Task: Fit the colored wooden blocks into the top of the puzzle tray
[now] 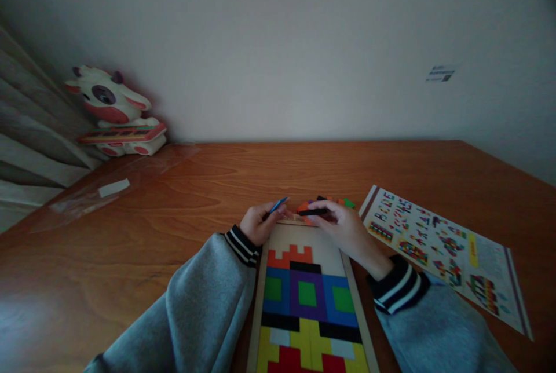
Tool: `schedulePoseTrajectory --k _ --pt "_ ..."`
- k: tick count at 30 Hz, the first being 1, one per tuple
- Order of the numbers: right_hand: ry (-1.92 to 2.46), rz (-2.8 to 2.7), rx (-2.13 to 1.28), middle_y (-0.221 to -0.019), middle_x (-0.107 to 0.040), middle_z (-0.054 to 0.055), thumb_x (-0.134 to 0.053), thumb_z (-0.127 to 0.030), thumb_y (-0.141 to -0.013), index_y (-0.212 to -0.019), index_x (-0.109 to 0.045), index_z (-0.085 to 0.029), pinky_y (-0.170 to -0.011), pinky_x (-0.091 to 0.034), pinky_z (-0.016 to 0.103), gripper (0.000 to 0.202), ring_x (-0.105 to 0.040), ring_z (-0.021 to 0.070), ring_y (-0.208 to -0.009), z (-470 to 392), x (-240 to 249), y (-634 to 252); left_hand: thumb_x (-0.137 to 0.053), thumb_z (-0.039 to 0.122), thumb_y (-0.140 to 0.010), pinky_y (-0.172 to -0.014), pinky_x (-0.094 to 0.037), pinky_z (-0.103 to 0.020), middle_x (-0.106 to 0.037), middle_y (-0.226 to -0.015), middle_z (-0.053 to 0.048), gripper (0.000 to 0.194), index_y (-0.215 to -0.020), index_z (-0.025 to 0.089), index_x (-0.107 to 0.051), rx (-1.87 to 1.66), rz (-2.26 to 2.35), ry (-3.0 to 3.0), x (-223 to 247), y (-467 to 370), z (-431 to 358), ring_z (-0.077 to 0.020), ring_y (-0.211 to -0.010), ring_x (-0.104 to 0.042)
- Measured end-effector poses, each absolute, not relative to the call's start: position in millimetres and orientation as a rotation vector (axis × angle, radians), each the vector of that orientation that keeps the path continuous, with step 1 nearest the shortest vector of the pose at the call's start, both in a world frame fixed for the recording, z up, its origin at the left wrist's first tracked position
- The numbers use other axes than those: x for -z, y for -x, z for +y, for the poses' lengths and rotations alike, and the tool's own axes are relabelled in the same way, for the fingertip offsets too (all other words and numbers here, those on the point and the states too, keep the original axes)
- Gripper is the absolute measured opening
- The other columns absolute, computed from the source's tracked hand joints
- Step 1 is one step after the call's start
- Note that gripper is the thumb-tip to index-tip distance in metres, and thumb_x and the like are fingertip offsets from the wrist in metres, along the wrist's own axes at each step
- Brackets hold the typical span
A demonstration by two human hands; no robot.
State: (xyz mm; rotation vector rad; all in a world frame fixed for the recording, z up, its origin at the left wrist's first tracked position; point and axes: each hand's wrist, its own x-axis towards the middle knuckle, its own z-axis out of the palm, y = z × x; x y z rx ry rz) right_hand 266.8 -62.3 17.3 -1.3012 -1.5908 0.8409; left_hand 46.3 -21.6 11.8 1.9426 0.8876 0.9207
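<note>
My left hand [259,221] pinches a blue puzzle piece [278,205], seen nearly edge-on, over the far left corner of a wooden puzzle board [256,326]. Across from it, my right hand [341,225] grips a thin black puzzle piece [313,212] above the board's far edge. Coloured pieces fill the near part of the board: yellow, red, black, blue, purple and green. A red notched piece [291,256] lies farthest up, with bare pale board [306,237] beyond it. Past the board sits a small pile of loose pieces [347,203], partly hidden by my right hand.
A printed pattern sheet [447,251] lies on the wooden table [174,211] to the right. At the back left stands a toy cow with a keyboard [117,109], near a curtain [30,124]. Clear plastic wrapping [91,196] lies on the left.
</note>
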Motion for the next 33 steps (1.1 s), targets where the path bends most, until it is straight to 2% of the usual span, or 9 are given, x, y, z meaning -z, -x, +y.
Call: schedulePoseTrajectory --k 3,5,10,15,21,24,28,30,33 --pt "1.393 -1.629 -0.621 -0.095 -0.074 0.007 -0.062 -0.033 -0.082 -0.095 -0.069 -0.021 -0.080 -0.056 0.042 0.018 -0.070 0.0226 -0.086 -59 -20 -284 -0.039 0.042 -0.096 -0.067 -0.049 -0.027 -0.064 -0.071 -0.003 0.044 -0.122 0.012 -0.058 -0.976 0.986 -1.884 -10 -46 -21 -0.0150 -0.065 -0.058" --pt "1.434 -1.654 -0.503 -0.095 -0.074 0.007 -0.060 -0.034 -0.083 -0.094 -0.069 -0.021 -0.079 -0.056 0.042 0.019 -0.070 0.0234 -0.086 -56 -20 -295 -0.039 0.042 -0.096 -0.058 -0.045 -0.025 -0.059 -0.065 -0.001 0.045 -0.126 0.011 -0.053 -0.993 1.033 -1.841 -10 -46 -21 -0.0133 -0.058 -0.053" --pt "1.523 -1.773 -0.267 -0.094 -0.074 0.007 -0.055 -0.036 -0.087 -0.096 -0.070 -0.022 -0.074 -0.055 0.040 0.023 -0.069 0.0241 -0.081 -51 -15 -313 -0.047 0.036 -0.091 -0.077 -0.048 -0.029 -0.065 -0.093 -0.008 0.036 -0.115 0.012 -0.058 -1.054 1.023 -1.907 -12 -46 -20 -0.0179 -0.084 -0.059" --pt "1.510 -1.936 0.034 -0.108 -0.068 0.012 -0.056 -0.035 -0.088 -0.109 -0.066 -0.020 -0.089 -0.046 0.047 0.028 -0.061 0.0281 -0.100 -52 -17 -306 -0.050 0.032 -0.090 -0.070 -0.049 -0.027 -0.063 -0.081 -0.005 0.039 -0.122 0.011 -0.053 -0.989 0.969 -1.850 -12 -46 -20 -0.0149 -0.072 -0.059" --pt "1.343 -2.261 -0.062 -0.119 -0.067 0.005 -0.056 -0.037 -0.090 -0.119 -0.061 -0.028 -0.094 -0.037 0.048 0.031 -0.055 0.0264 -0.112 -59 -18 -287 -0.055 0.036 -0.088 -0.071 -0.051 -0.027 -0.069 -0.085 -0.008 0.037 -0.115 0.012 -0.061 -0.942 0.970 -1.866 -10 -46 -20 -0.0169 -0.077 -0.063" --pt "1.343 -2.296 -0.078 -0.114 -0.069 0.005 -0.057 -0.038 -0.090 -0.117 -0.061 -0.028 -0.094 -0.033 0.050 0.029 -0.056 0.0266 -0.110 -60 -15 -282 -0.055 0.040 -0.088 -0.074 -0.051 -0.028 -0.071 -0.090 -0.008 0.039 -0.114 0.013 -0.063 -0.937 0.970 -1.833 -12 -47 -21 -0.0177 -0.080 -0.065" --pt "1.332 -2.268 -0.096 -0.111 -0.070 0.005 -0.057 -0.036 -0.090 -0.111 -0.064 -0.026 -0.091 -0.036 0.046 0.023 -0.061 0.0242 -0.103 -60 -15 -282 -0.044 0.044 -0.094 -0.084 -0.049 -0.031 -0.071 -0.094 -0.009 0.041 -0.095 0.014 -0.071 -0.956 0.929 -1.861 -18 -47 -23 -0.0195 -0.089 -0.064" --pt "1.306 -2.255 -0.098 -0.107 -0.071 0.004 -0.057 -0.033 -0.091 -0.109 -0.065 -0.026 -0.089 -0.039 0.044 0.021 -0.063 0.0231 -0.100 -60 -16 -282 -0.045 0.044 -0.094 -0.082 -0.048 -0.031 -0.069 -0.088 -0.008 0.041 -0.091 0.015 -0.072 -0.977 0.914 -1.934 -20 -46 -23 -0.0192 -0.086 -0.062" --pt "1.277 -2.224 -0.093 -0.100 -0.073 0.004 -0.056 -0.029 -0.092 -0.104 -0.067 -0.025 -0.088 -0.043 0.043 0.017 -0.064 0.0222 -0.095 -61 -18 -281 -0.050 0.044 -0.091 -0.072 -0.045 -0.029 -0.065 -0.080 -0.007 0.037 -0.101 0.015 -0.071 -0.973 0.939 -1.977 -19 -45 -22 -0.0169 -0.077 -0.057"
